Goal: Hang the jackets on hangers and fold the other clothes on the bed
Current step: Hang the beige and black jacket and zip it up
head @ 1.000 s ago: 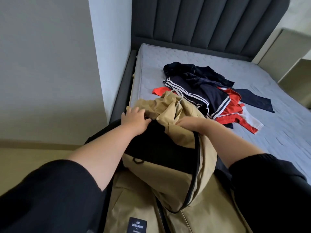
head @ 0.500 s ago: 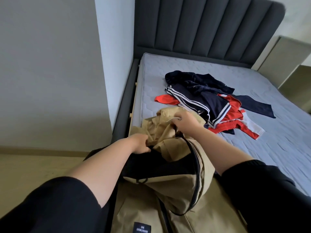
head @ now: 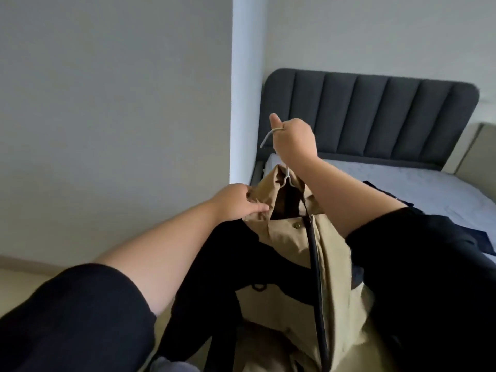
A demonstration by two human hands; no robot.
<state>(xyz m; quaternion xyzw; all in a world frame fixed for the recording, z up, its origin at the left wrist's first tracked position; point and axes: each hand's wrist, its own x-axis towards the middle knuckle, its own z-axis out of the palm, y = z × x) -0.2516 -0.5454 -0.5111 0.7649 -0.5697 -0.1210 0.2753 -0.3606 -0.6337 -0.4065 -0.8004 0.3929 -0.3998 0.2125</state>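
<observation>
Plain grey walls fill the left half of your view. Past a white corner post stands the bed, its pale top bare near the dark padded headboard. A beige cabinet sits just beside the headboard on the right, and a strip of light floor shows at the lower left.

You hold the jacket up in the air in front of you, off the bed and in front of its left side as you see it. It is tan with a black lining. A dark zip runs down its front below a small brass snap. It hangs on a hanger (only the pale hook and a bit of the neck show; the rest is hidden inside the collar).

Your right hand is raised above the collar, its fingers curled tight round the hook and the thumb pointing up. The hook's tip curves out to the left of your fist. Your left hand is lower, at the left side of the collar, where thumb and fingers pinch the edge of the cloth. The jacket's lower part drops out of view at the bottom.

Dark navy clothes lie on the bed to the right, mostly hidden behind your right arm. Both your forearms are bare below black sleeves.
</observation>
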